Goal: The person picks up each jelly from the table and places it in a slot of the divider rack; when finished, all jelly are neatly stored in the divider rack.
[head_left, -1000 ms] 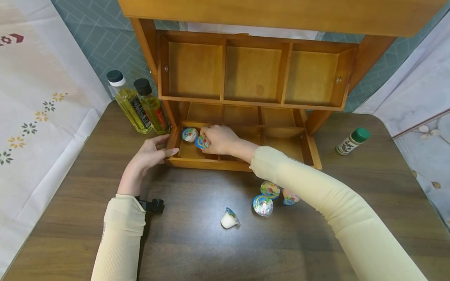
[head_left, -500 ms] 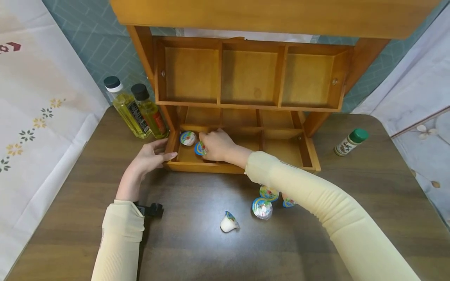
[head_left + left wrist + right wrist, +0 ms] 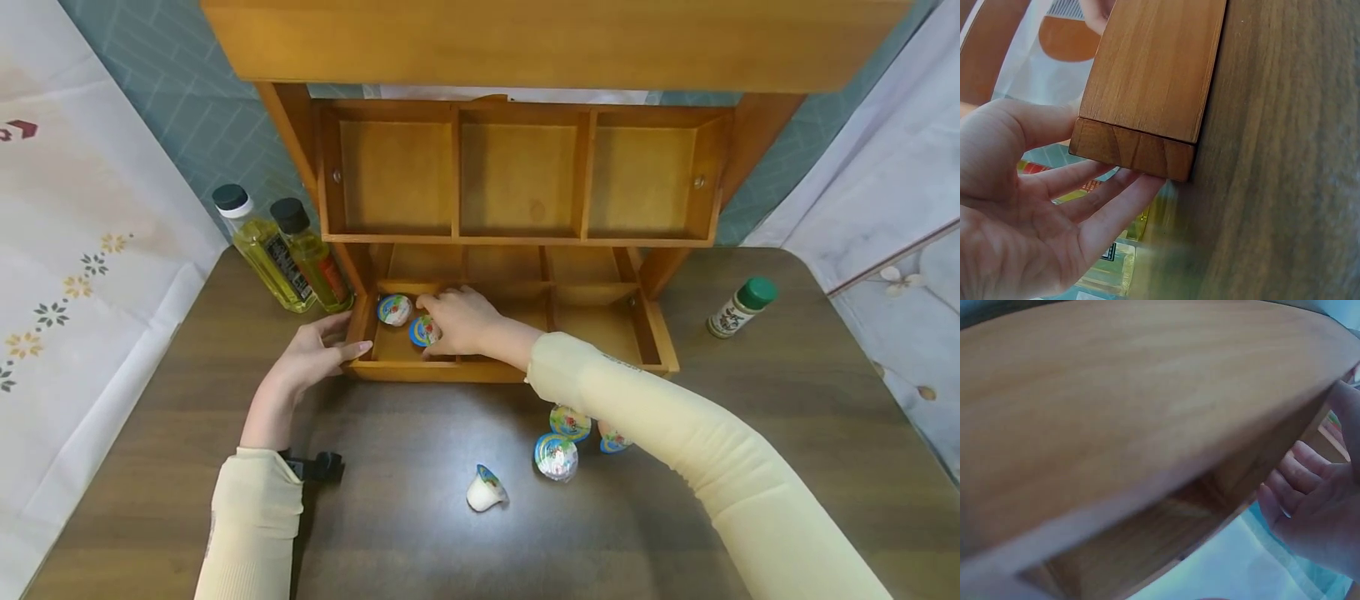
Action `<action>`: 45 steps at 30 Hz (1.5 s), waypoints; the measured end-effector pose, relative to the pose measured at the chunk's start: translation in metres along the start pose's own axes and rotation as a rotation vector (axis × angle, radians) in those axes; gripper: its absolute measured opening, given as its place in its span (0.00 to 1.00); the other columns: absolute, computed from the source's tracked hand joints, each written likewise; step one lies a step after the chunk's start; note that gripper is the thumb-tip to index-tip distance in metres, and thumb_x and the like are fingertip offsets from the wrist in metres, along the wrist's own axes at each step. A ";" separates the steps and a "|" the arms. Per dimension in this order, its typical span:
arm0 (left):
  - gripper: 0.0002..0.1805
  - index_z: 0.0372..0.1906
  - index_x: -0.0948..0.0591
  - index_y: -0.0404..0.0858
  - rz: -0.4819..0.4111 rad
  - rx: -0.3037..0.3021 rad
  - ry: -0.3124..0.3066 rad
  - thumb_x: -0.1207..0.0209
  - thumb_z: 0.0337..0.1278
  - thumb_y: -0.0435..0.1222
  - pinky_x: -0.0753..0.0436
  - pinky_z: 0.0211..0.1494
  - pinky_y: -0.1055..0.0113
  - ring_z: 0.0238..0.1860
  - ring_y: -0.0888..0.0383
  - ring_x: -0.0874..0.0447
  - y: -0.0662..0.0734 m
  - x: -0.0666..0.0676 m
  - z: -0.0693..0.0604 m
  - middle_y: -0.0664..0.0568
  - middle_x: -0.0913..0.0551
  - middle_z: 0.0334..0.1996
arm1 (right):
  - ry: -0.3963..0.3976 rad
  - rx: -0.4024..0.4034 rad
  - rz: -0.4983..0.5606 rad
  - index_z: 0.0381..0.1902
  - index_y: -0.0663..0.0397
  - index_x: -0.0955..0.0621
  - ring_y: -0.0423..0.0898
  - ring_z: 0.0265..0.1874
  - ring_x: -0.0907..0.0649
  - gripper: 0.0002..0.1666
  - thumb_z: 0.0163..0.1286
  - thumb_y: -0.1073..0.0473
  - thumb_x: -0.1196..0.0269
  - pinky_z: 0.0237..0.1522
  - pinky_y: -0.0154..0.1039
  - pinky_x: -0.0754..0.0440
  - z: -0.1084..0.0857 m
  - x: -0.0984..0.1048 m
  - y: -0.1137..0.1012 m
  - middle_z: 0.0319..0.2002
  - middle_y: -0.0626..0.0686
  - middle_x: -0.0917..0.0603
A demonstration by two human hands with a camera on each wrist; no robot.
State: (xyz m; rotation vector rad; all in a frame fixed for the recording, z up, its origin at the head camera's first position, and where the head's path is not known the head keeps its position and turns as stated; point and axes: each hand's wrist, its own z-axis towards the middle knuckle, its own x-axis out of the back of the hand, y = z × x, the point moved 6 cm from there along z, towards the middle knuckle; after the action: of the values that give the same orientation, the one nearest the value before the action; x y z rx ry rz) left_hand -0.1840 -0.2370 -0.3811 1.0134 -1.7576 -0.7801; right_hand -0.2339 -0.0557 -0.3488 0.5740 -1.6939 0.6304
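Note:
My left hand (image 3: 309,360) holds the left side of the wooden shelf's lower drawer (image 3: 435,374), thumb over the inner edge and fingers along the outside. The left wrist view shows those fingers (image 3: 1110,215) touching the drawer's corner. My right hand (image 3: 467,323) reaches into the left compartment, thumb and fingers spread about a jelly cup (image 3: 424,331) with a blue-rimmed foil lid. Another jelly cup (image 3: 394,310) lies in the compartment's back-left corner. In the right wrist view the drawer's front hides what is by the fingertips.
On the table lie a tipped white jelly cup (image 3: 486,489) and a few more (image 3: 557,457), partly under the right sleeve. Two oil bottles (image 3: 270,258) stand left of the shelf, a green-capped shaker (image 3: 741,308) right. An upper compartmented tray (image 3: 517,179) overhangs the drawer.
The right thumb and fingers have spread from the jelly cup, which now lies in the left compartment. The left hand keeps its place on the drawer. The head view has shifted slightly.

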 end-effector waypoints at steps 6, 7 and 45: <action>0.43 0.72 0.47 0.35 0.000 -0.001 0.010 0.39 0.58 0.43 0.21 0.46 0.62 0.63 0.43 0.35 0.001 -0.002 0.000 0.39 0.46 0.71 | 0.045 0.012 0.066 0.65 0.49 0.33 0.49 0.62 0.30 0.39 0.60 0.41 0.37 0.66 0.45 0.40 -0.015 0.014 0.003 0.61 0.50 0.26; 0.43 0.72 0.47 0.35 -0.002 -0.001 0.010 0.39 0.58 0.43 0.21 0.45 0.62 0.63 0.43 0.34 0.001 -0.002 0.001 0.39 0.46 0.71 | 0.061 0.024 0.076 0.65 0.50 0.32 0.49 0.61 0.29 0.37 0.61 0.43 0.37 0.65 0.45 0.39 -0.018 0.017 0.003 0.60 0.50 0.25; 0.42 0.73 0.48 0.35 0.014 -0.019 -0.001 0.41 0.60 0.43 0.21 0.45 0.62 0.62 0.41 0.34 0.001 -0.001 -0.001 0.35 0.44 0.69 | -0.028 0.298 0.339 0.63 0.47 0.29 0.42 0.61 0.29 0.34 0.61 0.45 0.35 0.62 0.45 0.33 -0.191 -0.032 -0.025 0.60 0.43 0.27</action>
State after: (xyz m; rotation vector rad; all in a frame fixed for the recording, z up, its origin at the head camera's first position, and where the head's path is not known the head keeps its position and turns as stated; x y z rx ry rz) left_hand -0.1829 -0.2360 -0.3806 0.9876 -1.7534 -0.7875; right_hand -0.0746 0.0565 -0.3442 0.5076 -1.7517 1.1354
